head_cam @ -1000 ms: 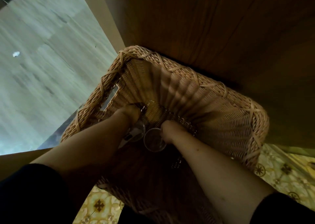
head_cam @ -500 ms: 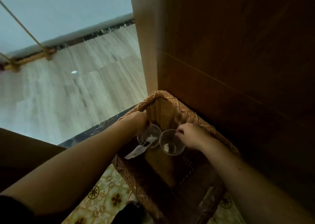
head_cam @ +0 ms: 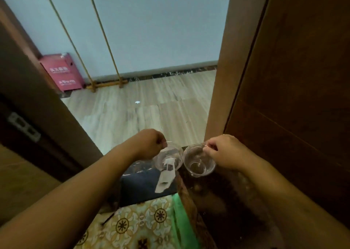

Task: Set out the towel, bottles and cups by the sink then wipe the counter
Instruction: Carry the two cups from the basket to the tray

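Observation:
My left hand (head_cam: 149,143) pinches the rim of a clear plastic cup (head_cam: 171,158) that has a white paper strip (head_cam: 165,176) hanging from it. My right hand (head_cam: 225,152) pinches the rim of a second clear cup (head_cam: 198,163), which looks empty. Both cups are held in the air side by side, almost touching, above the dark wicker basket (head_cam: 191,197) below them. No towel, bottles or sink are in view.
A brown wooden door or cabinet panel (head_cam: 293,97) rises close on the right. A dark wooden door (head_cam: 28,116) stands on the left. Pale wood flooring (head_cam: 142,112) lies ahead, with a red box (head_cam: 62,72) and a rope frame (head_cam: 106,85) by the wall. Patterned tiles (head_cam: 132,224) lie underfoot.
Both hands have lifted the two cups up out of the wicker basket. The view has risen from the basket toward the open doorway and the floor beyond.

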Tool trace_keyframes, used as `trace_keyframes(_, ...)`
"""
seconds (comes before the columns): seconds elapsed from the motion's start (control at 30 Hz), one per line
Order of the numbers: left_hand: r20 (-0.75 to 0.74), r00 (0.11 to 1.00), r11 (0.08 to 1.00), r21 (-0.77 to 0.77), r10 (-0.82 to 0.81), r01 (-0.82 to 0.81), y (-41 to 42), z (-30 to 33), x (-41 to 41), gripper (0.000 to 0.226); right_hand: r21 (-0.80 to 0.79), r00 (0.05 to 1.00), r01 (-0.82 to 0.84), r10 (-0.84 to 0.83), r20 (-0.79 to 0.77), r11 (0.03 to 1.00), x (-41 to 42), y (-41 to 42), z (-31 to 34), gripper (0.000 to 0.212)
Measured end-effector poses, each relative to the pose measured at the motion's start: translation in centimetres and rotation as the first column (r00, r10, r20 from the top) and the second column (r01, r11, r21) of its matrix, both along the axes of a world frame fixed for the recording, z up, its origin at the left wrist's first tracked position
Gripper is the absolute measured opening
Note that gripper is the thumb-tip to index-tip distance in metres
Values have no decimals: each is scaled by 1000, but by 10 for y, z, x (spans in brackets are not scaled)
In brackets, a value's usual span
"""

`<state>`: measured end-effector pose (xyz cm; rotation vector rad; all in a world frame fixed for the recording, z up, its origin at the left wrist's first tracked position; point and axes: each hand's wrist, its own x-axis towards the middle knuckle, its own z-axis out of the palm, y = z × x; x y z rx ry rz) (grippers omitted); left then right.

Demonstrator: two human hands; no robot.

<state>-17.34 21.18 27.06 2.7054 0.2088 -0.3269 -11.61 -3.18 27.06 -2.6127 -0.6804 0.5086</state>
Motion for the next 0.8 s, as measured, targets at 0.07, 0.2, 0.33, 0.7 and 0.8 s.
trace_keyframes(0.07, 10, 996, 995, -53, 89, -88, 41, 10, -34, 27, 4, 998, -58, 58, 21, 998, -16, 41, 12, 18)
trace_keyframes(0.2, 14, 967, 964, -78, 255, -254, 129, 22, -118, 24, 42, 984, -180, 180, 13, 983, -63, 134, 21, 21)
trace_keyframes(0.33, 34, 912, 910, -93, 409, -404, 219, 25, -222, 14, 19, 947, -321, 320, 37, 947, -130, 234, 22, 28)
trace_keyframes(0.7, 19, 561, 558, -136, 827, -818, 402, 26, -523, 27, 13, 763, -646, 646, -5, 763, -340, 482, 15, 22)
trace_keyframes(0.8, 10, 446, 443, -151, 895, -884, 426, 28, -590, 26, 6, 684, -729, 729, -30, 685, -385, 531, 14, 26)
